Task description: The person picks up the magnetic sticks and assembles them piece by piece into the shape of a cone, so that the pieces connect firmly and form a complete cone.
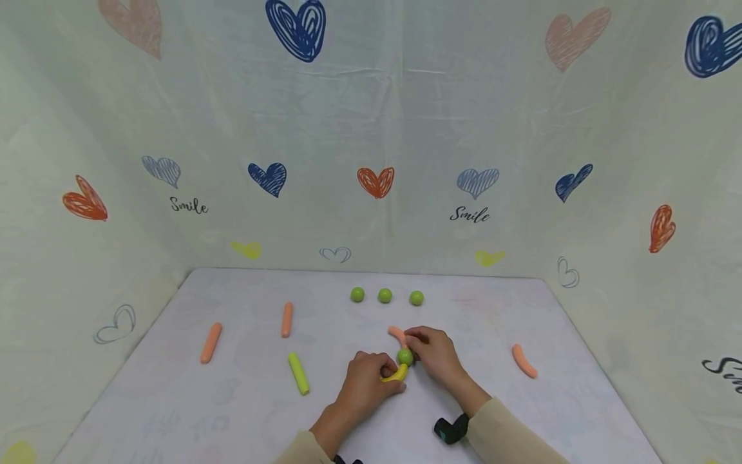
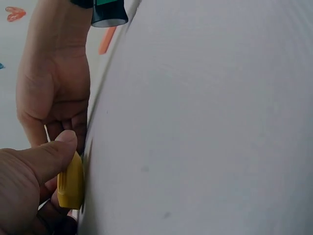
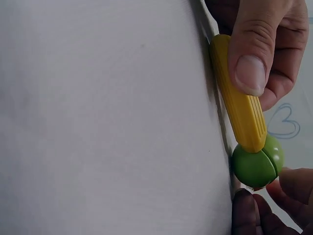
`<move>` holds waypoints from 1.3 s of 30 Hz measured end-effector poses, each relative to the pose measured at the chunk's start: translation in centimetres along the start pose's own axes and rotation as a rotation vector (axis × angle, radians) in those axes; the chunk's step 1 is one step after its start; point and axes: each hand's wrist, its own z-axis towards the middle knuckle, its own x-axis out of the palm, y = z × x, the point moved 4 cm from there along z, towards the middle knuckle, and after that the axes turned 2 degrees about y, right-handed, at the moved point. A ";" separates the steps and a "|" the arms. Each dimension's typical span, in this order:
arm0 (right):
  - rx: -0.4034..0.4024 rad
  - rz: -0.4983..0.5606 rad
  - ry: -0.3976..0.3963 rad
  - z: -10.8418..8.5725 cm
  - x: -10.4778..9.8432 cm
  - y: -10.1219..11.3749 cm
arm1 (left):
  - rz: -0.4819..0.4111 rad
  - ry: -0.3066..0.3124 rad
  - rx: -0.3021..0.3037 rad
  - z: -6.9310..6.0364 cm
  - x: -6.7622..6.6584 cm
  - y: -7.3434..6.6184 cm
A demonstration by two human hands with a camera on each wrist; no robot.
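Observation:
My left hand (image 1: 368, 380) pinches a yellow curved toy stick (image 3: 234, 98) between thumb and fingers, low over the table. One end of that stick meets a green ball (image 3: 255, 166), which has a seam across it. My right hand (image 1: 437, 354) is at the ball's far side, its fingers pinching an orange curved stick (image 1: 397, 332) that runs from the ball away from me. Ball and sticks form one joined chain in the head view. The right fingertips (image 3: 244, 210) sit close beneath the ball in the right wrist view, where the orange stick is mostly hidden.
Three green balls (image 1: 385, 296) stand in a row at the back. Two straight orange sticks (image 1: 211, 343) and a yellow-green stick (image 1: 298, 374) lie to the left. Another curved orange stick (image 1: 524, 361) lies right. A heart-printed curtain (image 1: 371, 129) surrounds the white table (image 1: 243, 296).

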 end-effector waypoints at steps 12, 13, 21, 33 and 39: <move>-0.070 -0.061 0.047 -2.1 -0.4 -0.3 | 0.017 0.005 0.053 -0.7 -0.1 -0.8; -0.074 -0.065 0.045 -2.1 -0.4 -0.4 | 0.008 0.011 0.056 -0.7 -0.2 -0.8; -0.100 -0.063 0.033 -2.4 -1.0 -0.7 | -0.074 0.071 0.060 -0.9 -0.5 -0.5; -0.087 -0.003 0.062 -2.3 -1.2 -1.4 | -0.163 0.038 -0.031 0.0 -2.1 1.0; -0.087 0.023 0.070 -2.4 -1.1 -1.5 | -0.215 0.001 -0.076 1.0 -3.0 1.6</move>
